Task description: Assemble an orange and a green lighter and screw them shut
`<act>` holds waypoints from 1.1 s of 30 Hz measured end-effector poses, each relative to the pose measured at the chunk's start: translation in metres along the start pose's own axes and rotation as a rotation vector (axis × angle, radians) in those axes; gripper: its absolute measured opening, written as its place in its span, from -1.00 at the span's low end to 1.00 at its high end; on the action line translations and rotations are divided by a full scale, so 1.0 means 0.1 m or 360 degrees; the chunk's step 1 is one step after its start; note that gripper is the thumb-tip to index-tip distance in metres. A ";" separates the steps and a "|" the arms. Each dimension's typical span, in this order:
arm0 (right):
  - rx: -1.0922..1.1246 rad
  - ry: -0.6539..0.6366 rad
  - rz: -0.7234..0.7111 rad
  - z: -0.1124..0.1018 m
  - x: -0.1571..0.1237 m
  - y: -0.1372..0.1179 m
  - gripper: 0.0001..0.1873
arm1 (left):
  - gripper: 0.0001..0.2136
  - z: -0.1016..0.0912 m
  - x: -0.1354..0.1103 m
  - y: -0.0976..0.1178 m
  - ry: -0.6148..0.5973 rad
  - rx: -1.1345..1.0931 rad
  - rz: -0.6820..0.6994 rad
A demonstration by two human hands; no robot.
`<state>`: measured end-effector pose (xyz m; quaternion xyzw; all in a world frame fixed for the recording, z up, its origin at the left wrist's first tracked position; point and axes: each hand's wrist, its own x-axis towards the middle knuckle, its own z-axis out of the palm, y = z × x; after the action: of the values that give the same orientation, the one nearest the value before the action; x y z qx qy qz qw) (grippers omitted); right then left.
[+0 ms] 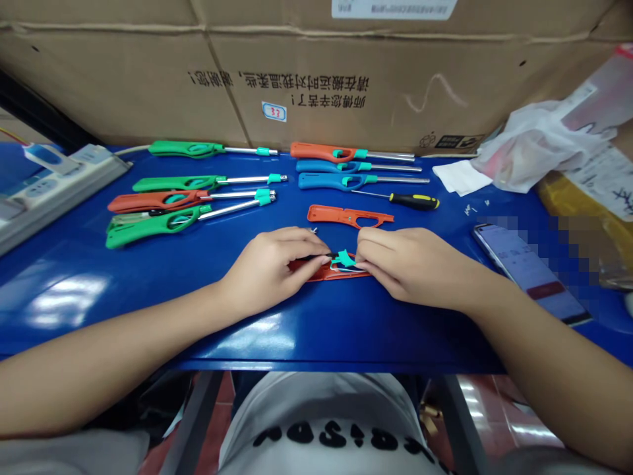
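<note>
We've got L fingers (305, 250) pinching the orange half-shell (321, 273) on the worktop (321, 333), prob to steady it while R fingers (378, 249) are at the teal bit (346, 258) (can't tell if gripping), w/ the other orange half (326, 214) just beyond, prob for easy reach.

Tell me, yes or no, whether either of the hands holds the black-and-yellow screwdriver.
No, the screwdriver lies on the blue table, apart from the left hand and right hand.
</note>
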<state>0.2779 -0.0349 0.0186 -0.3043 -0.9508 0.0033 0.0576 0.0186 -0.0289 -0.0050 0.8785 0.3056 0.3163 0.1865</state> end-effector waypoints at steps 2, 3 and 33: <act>0.0017 -0.0011 -0.0007 0.01 0.00 0.00 -0.83 | -0.87 0.00 0.00 0.01 0.0007 0.0030 -0.0007; 0.0025 -0.0011 -0.0010 0.01 0.00 0.00 -0.83 | -0.87 0.00 -0.01 0.01 0.0012 0.0041 -0.0011; 0.0644 0.0207 0.0281 0.05 0.06 -0.05 -0.88 | -0.93 -0.01 0.06 0.04 0.0125 -0.0500 -0.0543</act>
<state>0.2695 -0.0352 0.0149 -0.3680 -0.8948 0.1794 0.1782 0.0227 -0.0279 0.0005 0.7612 0.4039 0.3579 0.3596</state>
